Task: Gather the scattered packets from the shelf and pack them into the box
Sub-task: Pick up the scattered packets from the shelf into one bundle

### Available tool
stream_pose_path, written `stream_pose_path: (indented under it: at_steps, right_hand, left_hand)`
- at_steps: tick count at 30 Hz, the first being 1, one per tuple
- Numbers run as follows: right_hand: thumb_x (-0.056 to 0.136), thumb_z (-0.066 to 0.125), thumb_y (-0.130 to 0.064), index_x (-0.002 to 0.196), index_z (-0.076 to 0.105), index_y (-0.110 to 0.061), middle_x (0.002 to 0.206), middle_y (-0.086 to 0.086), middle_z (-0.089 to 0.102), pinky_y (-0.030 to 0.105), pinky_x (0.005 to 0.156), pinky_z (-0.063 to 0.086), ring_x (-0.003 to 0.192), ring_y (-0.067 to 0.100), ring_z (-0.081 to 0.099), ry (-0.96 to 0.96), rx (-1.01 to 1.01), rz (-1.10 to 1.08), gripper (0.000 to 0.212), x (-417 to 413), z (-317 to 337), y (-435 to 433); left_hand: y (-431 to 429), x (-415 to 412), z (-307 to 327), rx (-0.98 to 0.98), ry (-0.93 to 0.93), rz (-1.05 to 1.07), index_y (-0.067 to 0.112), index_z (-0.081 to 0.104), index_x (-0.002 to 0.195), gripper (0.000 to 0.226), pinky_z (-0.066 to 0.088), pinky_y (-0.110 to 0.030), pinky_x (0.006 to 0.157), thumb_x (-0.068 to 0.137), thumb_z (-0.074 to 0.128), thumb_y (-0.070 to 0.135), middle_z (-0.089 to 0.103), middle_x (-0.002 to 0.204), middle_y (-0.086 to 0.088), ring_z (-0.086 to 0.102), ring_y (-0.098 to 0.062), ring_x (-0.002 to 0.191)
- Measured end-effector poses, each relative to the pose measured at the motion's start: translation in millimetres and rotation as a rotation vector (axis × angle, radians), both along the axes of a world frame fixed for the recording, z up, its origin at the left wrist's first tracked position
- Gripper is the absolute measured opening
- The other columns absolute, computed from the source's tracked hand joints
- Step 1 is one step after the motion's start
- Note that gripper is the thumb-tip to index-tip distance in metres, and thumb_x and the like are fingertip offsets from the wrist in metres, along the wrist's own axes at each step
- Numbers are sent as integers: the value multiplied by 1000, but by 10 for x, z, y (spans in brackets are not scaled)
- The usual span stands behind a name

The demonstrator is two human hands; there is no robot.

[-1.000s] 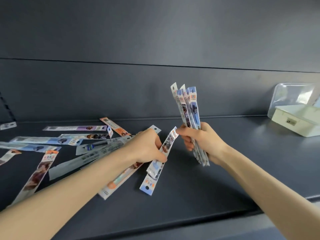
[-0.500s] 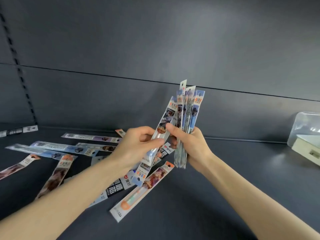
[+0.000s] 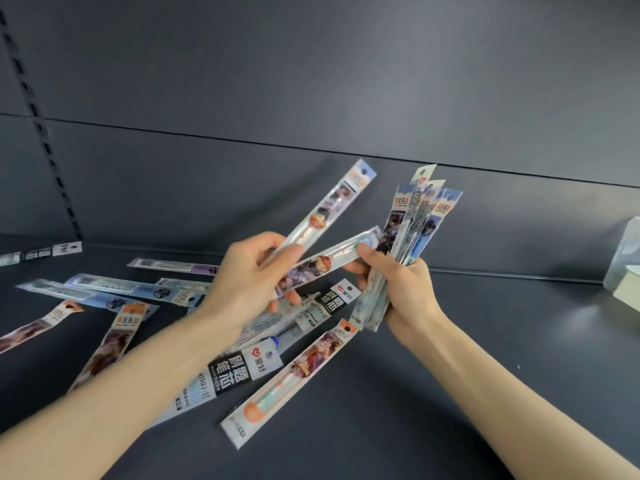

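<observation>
**Two hands pass long pen packets above a dark shelf**

The left hand pinches a long, narrow clear-plastic packet with a blue card top between thumb and fingers. The packet's top tilts up and away to that hand's right. Under the same fingers lies a second clear packet printed with a figure, stretched across the gap to the right hand. That hand's thumb and forefinger nip its far end. This looks like a handover, so that everything gathered ends up in one grip.

The right hand's other fingers curl round a fanned bundle of packets. It stands nearly upright with the tops spread above the knuckles, probably so the lot can slide into the box together.

Below and to the left of both hands, more flat, glossy packets lie scattered at all angles on the matt dark grey shelf. Just under the right wrist is an orange-tabbed packet, with a pale pen showing through its film. Beneath the left forearm lies a black-labelled packet. All look thin, stiff-edged and slippery, likely to slide within a stack.

The pale box and its translucent lid sit well to the right of the right hand, cut off by the frame edge. Judging by the many loose packets, gathering is only partly done.
</observation>
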State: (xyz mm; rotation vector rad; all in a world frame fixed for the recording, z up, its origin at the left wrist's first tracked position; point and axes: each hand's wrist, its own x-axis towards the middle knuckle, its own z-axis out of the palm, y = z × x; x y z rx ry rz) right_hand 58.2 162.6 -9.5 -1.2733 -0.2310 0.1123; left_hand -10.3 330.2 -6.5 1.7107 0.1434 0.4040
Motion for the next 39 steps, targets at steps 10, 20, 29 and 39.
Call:
stream_pose_path:
  at_steps: [10,20,29,39]
  right_hand:
    - [80,75,-17,73,55,-7,52,-4,50,16,47,42,42,8,44,-249,-300,-184,23,-14,73,-43]
    - [77,76,-8,94,67,-12,81,-8,72,17,72,53,74,8,69,-299,-624,285,19,-96,79,9]
    - [88,62,-5,81,62,-8,61,1,57,23,53,50,54,12,55,-22,-75,174,7,-110,103,11]
    - [88,59,-3,90,68,-4,79,6,74,31,69,58,73,17,70,-47,-35,178,9,-91,140,-79]
  left_hand:
    - [291,36,122,280,-211,309,18,72,81,7,32,-13,42,85,66,16,59,52,9,45,-4,44]
    - [110,-29,169,-71,-242,125,19,66,91,10,52,-20,57,94,56,19,68,80,5,64,-9,64]
    - [-129,-50,64,-339,-58,113,25,73,83,9,39,-24,72,83,68,18,70,88,5,54,-6,75]
    - [-304,-66,-53,52,19,-166,15,61,98,30,47,-17,68,75,77,24,73,89,-2,68,-8,81]
